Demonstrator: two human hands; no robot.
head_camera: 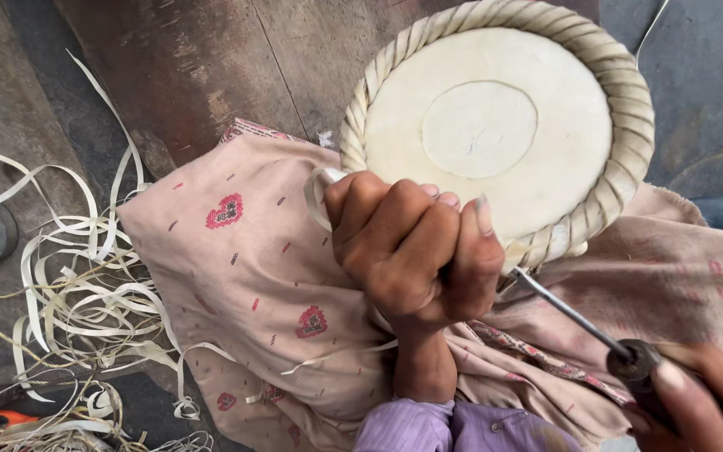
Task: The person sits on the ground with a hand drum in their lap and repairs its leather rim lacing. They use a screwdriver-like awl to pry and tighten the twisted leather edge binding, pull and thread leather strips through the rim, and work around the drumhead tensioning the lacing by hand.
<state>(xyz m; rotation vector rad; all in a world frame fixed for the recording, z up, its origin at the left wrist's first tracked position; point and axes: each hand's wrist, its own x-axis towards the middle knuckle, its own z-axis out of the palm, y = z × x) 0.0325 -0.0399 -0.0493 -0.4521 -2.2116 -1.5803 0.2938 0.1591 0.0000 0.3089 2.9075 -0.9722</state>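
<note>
Left hand (416, 251) clenched on coiled disc (495, 125) rim, right hand (696, 393) gripping awl (579, 318) at its edge.

Soft even daylight, no glare — sharp, faint shadows, edges slightly soft.

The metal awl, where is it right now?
In the head view, the awl is at lower right, handle in the right hand, its tip under the round disc's braided rim, beside the left hand.

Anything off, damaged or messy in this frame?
Nothing damaged. The disc looks intact in the left hand, and the right hand holds an awl at its rim. Only mess: loose strips tangled on the floor at left.
</note>
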